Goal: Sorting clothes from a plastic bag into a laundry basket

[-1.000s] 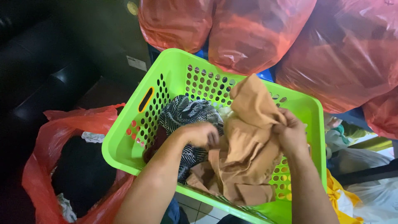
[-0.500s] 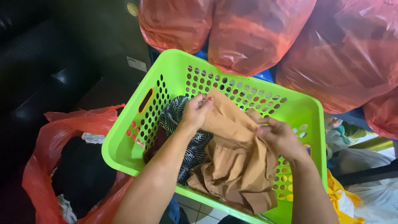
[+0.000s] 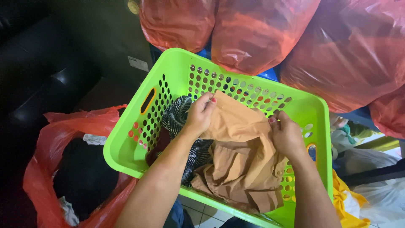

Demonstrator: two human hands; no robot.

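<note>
Nearest the camera, the crumpled tan cotton garment (image 3: pixel 242 169) hangs down into the perforated lime-green plastic laundry basket (image 3: pixel 177 71), its bulk toward 6 o'clock from both grips. The left hand (image 3: pixel 198 116) pinches its top edge at 10 o'clock; the right hand (image 3: pixel 287 135) is closed on the same edge at 2 o'clock, so the held edge runs left to right between them. A black-and-white patterned cloth (image 3: pixel 175 118) lies beneath the left hand. Beyond, at 12 o'clock, sit bulging translucent red plastic bags (image 3: pixel 253 33).

Both hands, left hand (image 3: pixel 198 116) and right hand (image 3: pixel 287 136), grip tan garment (image 3: pixel 240 160) over green basket (image 3: pixel 177 76).
</note>
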